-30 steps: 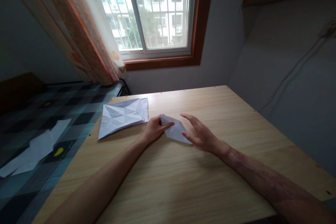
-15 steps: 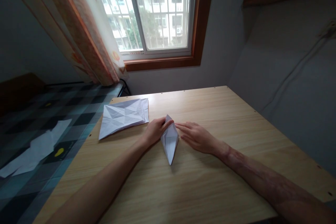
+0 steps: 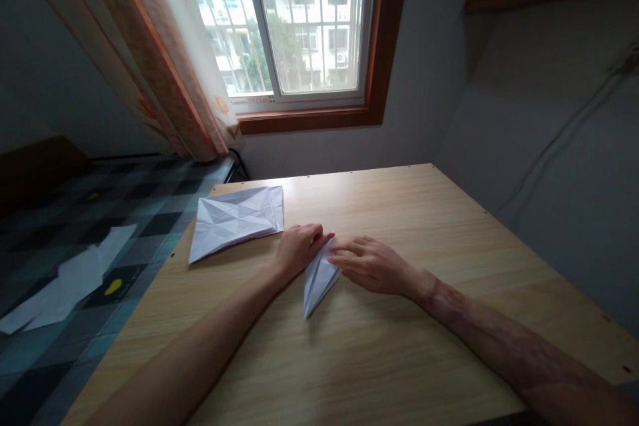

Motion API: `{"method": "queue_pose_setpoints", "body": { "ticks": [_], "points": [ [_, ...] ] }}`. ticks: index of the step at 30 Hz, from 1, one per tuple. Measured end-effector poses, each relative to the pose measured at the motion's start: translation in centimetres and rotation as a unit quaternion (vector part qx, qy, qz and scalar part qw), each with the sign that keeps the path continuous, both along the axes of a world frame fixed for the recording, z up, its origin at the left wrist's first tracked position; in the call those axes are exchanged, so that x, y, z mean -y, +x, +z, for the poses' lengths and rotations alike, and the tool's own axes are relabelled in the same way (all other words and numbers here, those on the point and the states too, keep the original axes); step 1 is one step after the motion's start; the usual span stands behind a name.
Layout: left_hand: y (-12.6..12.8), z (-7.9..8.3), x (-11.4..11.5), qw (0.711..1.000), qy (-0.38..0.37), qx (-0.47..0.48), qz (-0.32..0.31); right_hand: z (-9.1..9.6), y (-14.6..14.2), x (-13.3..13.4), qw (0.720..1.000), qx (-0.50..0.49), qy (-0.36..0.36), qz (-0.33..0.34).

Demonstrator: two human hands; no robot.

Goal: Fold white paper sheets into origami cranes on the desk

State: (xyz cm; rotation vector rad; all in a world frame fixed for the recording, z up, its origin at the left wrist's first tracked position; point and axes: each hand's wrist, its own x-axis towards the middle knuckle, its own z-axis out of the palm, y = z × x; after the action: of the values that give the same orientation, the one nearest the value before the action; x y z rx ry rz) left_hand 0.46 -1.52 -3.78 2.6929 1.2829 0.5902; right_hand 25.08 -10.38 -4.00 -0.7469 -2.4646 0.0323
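A folded piece of white paper [image 3: 319, 279], narrow and pointed at its near end, lies at the middle of the wooden table [image 3: 399, 206]. My left hand [image 3: 301, 247] is closed on its upper left edge, the thumb reaching towards the far tip. From the right, my right hand [image 3: 370, 262] rests its fingertips on the paper's right side, with the fingers bent and close together. Part of the paper's upper end is hidden by both hands.
Creased white sheets [image 3: 237, 219] lie stacked at the table's far left. Loose paper strips [image 3: 74, 283] are on the checked bed [image 3: 30, 373] to the left. A window [image 3: 314, 26] and curtain [image 3: 164, 80] stand beyond; a cable [image 3: 559, 133] hangs on the right wall.
The folded paper has turned, its near point swinging left. My right hand has moved left from beside the paper onto its right side. My left thumb has shifted towards the far tip.
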Motion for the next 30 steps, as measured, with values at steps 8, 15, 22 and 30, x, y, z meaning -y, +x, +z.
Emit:
{"method": "queue_pose_setpoints", "body": {
  "ticks": [8,15,22,30],
  "points": [
    [-0.5,0.8,-0.2,0.989,-0.058,0.048,-0.128,-0.1,0.1,-0.1,1.000,0.010,-0.022,0.002],
    [-1.4,2.6,0.0,0.965,-0.101,0.058,-0.233,0.4,0.4,-0.1,0.998,-0.015,-0.046,-0.031],
    [-0.9,1.3,-0.2,0.965,-0.066,0.069,-0.244,-0.3,1.2,-0.4,0.990,-0.089,-0.082,-0.077],
    [-0.6,1.3,0.1,0.950,-0.095,0.075,-0.289,-0.1,1.2,-0.4,0.991,-0.088,-0.068,-0.074]
  ]
}}
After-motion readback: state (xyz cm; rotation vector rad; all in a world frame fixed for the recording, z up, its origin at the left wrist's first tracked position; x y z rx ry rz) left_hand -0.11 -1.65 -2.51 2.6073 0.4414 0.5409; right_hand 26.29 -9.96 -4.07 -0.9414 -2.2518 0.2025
